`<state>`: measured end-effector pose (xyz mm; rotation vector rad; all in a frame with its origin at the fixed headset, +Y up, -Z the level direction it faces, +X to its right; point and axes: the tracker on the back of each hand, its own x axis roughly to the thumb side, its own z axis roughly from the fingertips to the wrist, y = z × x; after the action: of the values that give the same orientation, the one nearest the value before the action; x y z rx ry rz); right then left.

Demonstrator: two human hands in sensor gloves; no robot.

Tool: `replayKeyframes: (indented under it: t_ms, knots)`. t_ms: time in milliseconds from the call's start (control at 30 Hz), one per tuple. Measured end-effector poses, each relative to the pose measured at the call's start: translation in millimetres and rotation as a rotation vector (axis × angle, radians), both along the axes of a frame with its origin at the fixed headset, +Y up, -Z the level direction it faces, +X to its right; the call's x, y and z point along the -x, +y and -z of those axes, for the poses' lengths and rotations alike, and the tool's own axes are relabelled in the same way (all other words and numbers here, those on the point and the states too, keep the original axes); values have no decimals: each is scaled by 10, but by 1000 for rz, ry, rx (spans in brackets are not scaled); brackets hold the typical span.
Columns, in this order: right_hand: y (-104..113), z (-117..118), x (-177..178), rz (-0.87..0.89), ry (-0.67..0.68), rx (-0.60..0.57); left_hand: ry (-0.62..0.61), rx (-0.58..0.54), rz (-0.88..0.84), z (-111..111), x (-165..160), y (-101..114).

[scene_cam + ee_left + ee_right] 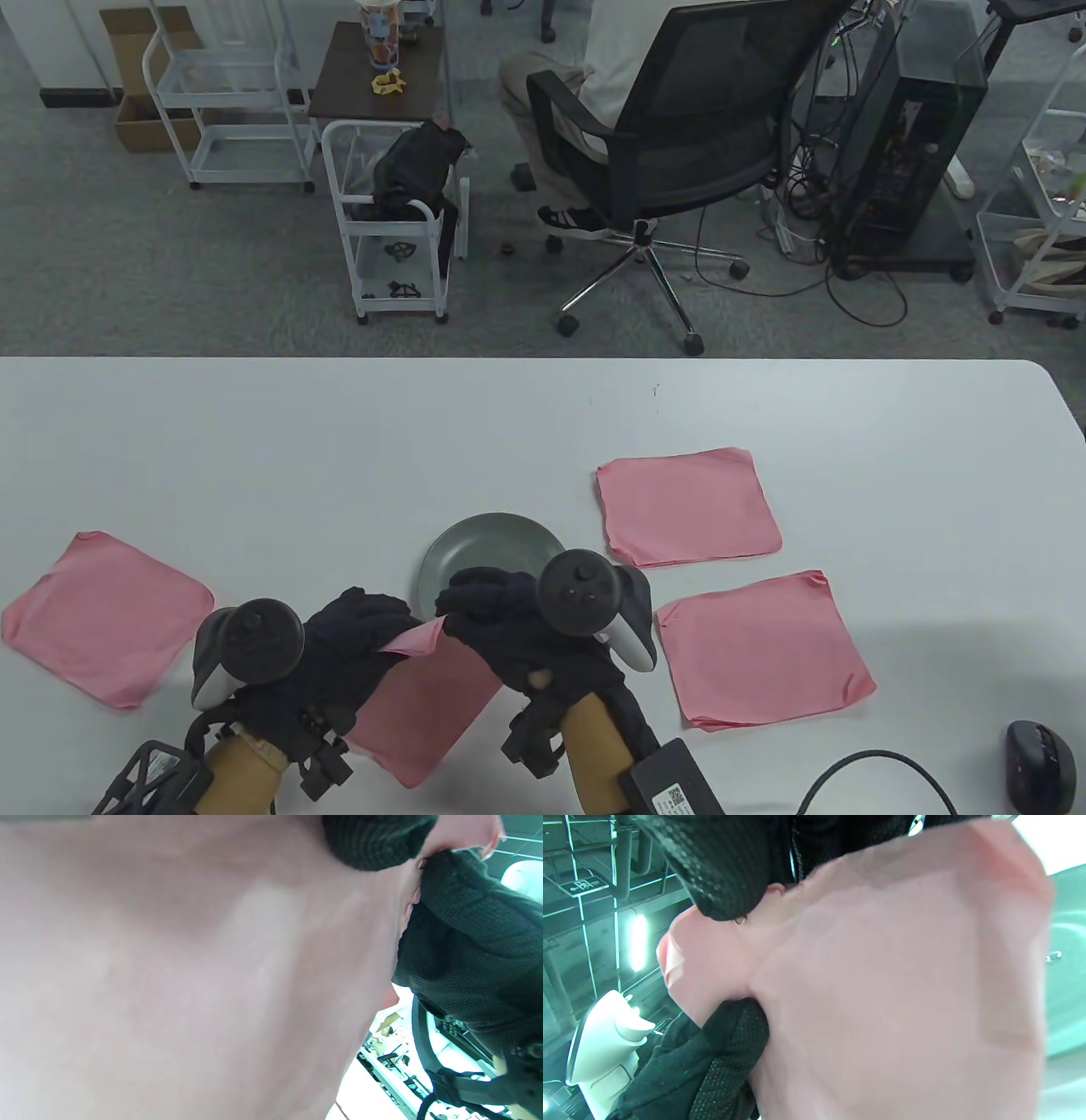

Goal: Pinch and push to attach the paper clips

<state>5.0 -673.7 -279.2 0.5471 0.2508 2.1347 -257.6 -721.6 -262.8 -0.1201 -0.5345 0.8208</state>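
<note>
I hold a pink sheet (424,705) between both hands near the bottom centre of the table view, its upper corner lifted off the white table (339,441). My left hand (339,654) curls its fingers (373,840) round the sheet's upper edge from the left, and my right hand (509,628) pinches the same corner from the right, so the two hands nearly meet there. In the left wrist view the sheet fills most of the frame, with gloved fingers pressed onto it at the top. In the right wrist view a dark fingertip pushes down on the sheet's edge at the upper left, and a small dark mark shows just under it; I cannot tell whether that is a paper clip.

Just above my hands sits a grey round dish (484,552). Three more pink sheets lie flat: one at the lower left (102,615), two at the right, one above (685,507) the other (759,649). A black mouse (1039,764) lies in the bottom right corner.
</note>
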Motion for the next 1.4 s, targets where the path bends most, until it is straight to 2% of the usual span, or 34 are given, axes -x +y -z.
replayKeyframes:
  t_ms: [133,300,400,467,567,633,700,800,967,1033,1100,1233,1400]
  knots:
    - [-23,3,24,-35,20,3,-3,12,3,6,-4,-26]
    - [-84,5,44,-66,70,61,-10,36,-8,7,-7,-23]
    - [-76,-19,-36,-44,-2,25,15,41,-35,6,43,-15]
    - [-106,-32,-138,38,-62,38,32,81,-96,23,127,-66]
    - [-270,-75,-254,178,-106,158,64,188,-295,51,247,-146]
    - [-394,-126,-282,166,-68,233,59,219,-416,59,290,-189]
    - [-517,-218,-272,172,-81,230,12,225,-483,58,284,-230]
    - [-577,-327,-269,254,-204,194,-47,208,-438,37,221,-273]
    - [-577,-336,-337,148,-227,87,-82,232,-145,11,208,-348]
    - [-607,-335,-352,208,-227,130,-49,233,-97,-2,231,-390]
    - [-626,-333,-346,222,-200,157,9,238,-141,3,247,-397]
    - [-628,-357,-348,234,-209,152,47,279,-196,26,332,-354]
    - [-564,-371,-454,237,-265,104,323,455,-336,95,795,-351]
